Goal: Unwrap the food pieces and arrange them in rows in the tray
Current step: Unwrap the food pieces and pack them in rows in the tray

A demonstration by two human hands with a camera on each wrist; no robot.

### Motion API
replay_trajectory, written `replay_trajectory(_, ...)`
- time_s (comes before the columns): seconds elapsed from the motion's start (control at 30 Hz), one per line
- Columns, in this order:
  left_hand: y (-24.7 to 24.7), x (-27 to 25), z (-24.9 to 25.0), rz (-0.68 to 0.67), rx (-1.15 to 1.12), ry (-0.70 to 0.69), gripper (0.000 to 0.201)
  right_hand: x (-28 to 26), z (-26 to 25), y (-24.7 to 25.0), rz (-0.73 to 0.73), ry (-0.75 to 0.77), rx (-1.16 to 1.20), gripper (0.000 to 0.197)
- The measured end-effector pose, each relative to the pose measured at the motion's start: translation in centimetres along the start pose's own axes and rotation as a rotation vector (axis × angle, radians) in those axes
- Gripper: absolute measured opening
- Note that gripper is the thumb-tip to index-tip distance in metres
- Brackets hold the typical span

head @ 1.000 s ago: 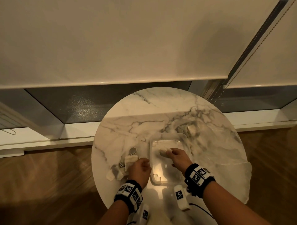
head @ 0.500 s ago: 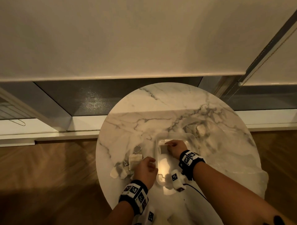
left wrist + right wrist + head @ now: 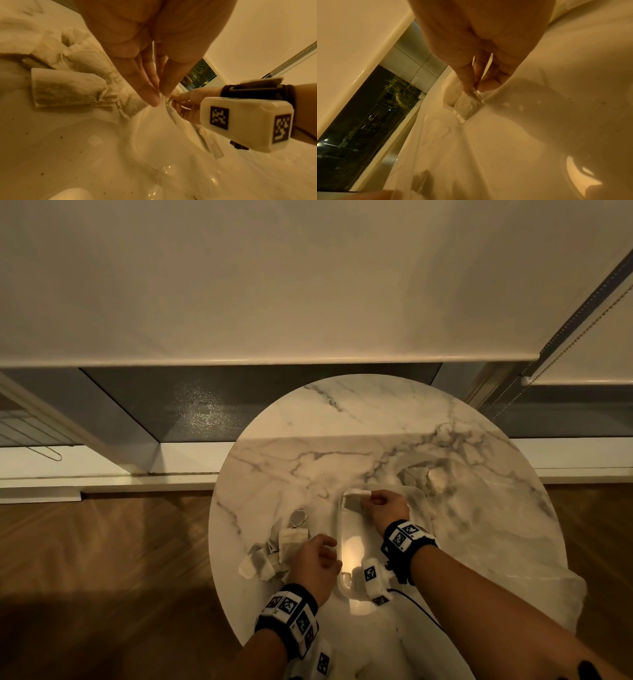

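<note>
A clear plastic tray (image 3: 339, 522) lies in the middle of the round marble table (image 3: 342, 419). My right hand (image 3: 372, 498) reaches into its far left corner and pinches a pale wrapped food piece (image 3: 468, 103), which touches the tray floor there. My left hand (image 3: 329, 546) sits at the tray's left rim, with thumb and fingers (image 3: 150, 97) pinching the thin plastic edge. A heap of several pale paper-wrapped pieces (image 3: 274, 553) lies just left of that hand, also large in the left wrist view (image 3: 65, 89).
A small round metallic thing (image 3: 298, 518) lies beyond the heap. Crumpled clear plastic (image 3: 435, 479) lies behind the tray, and a clear sheet (image 3: 534, 577) hangs over the table's right edge. Window blinds and wooden floor surround the table.
My right hand has carried the piece from the tray's middle to its far left corner. The left hand has stayed at the tray's left edge. The head view has shifted.
</note>
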State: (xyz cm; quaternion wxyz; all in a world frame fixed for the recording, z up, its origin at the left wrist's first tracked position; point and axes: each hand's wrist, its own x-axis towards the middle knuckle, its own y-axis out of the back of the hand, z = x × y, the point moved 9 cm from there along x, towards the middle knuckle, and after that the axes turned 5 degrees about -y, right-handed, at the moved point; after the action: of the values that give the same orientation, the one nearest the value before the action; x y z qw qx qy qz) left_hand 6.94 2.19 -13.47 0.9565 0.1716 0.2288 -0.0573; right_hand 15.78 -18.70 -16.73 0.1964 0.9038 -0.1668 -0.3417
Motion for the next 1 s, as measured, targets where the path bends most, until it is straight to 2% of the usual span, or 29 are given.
replay_trajectory(0.47, -0.2, -0.4, 0.2, 0.002, 0.078, -0.049, 0.029, -0.2, 1.3, 0.1, 0.012, -0.016, 0.118, 0.019)
replay_trajectory(0.67, -0.6, -0.6, 0.0, -0.012, 0.084, -0.041, 0.028, -1.0, 1.9, 0.8, 0.021, -0.075, 0.18, 0.031)
replay_trajectory(0.87, 0.5, -0.6, 0.2, 0.039, 0.119, -0.068, 0.015, -2.0, 2.4, 1.1, -0.077, -0.118, 0.258, 0.044)
replay_trajectory(1.0, 2.6, 0.3, 0.2, 0.094, 0.2, -0.09, 0.012, -4.5, 1.9, 1.7, -0.169, -0.138, 0.298, 0.03)
